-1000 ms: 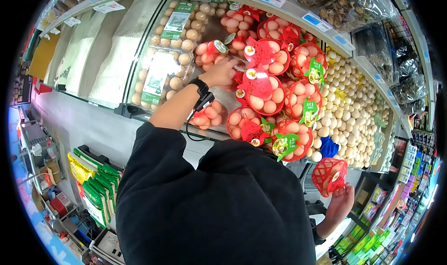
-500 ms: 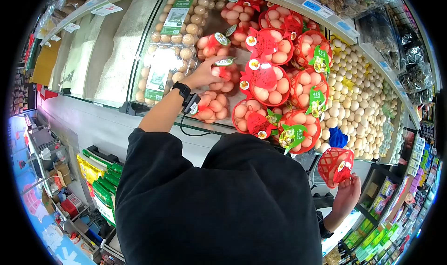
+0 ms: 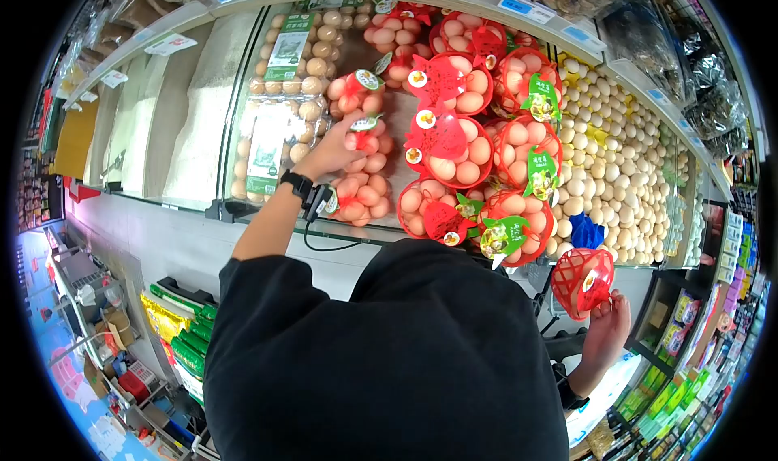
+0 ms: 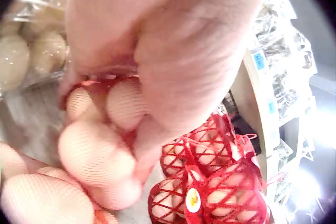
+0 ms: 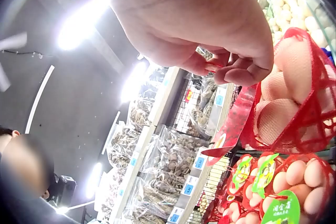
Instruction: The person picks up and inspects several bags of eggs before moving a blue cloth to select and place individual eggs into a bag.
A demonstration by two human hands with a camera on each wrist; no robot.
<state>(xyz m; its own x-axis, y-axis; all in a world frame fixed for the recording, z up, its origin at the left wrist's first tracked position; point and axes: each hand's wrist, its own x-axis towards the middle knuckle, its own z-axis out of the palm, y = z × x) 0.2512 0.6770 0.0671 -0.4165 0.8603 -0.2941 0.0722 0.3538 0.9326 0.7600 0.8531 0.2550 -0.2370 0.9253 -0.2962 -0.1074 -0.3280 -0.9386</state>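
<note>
In the head view my left hand [image 3: 331,151] grips the top of a fine-netted bag of eggs [image 3: 374,146] with a round label. The left wrist view has the thumb and fingers around the upper eggs of this net bag [image 4: 97,155]; the palm hides its top. Similar netted egg bags [image 3: 362,200] lie just nearer and farther on the shelf. Off the shelf's right front, my right hand [image 3: 609,327] holds a red net bag of eggs [image 3: 577,283] by its gathered end. Close up, the fingers pinch the red tie, and eggs fill the mesh [image 5: 294,92].
Several red net bags of eggs [image 3: 462,153] stand right of my left hand. Clear plastic egg cartons [image 3: 271,149] are on its left. Loose eggs [image 3: 604,161] fill the right section, with a blue bag [image 3: 587,232] among them. A price-tagged shelf edge [image 3: 527,8] runs overhead.
My left hand has drawn back leftward from beside the red bags, and the netted bag under it now sits in line with the other two. My right hand keeps its hold on the red bag.
</note>
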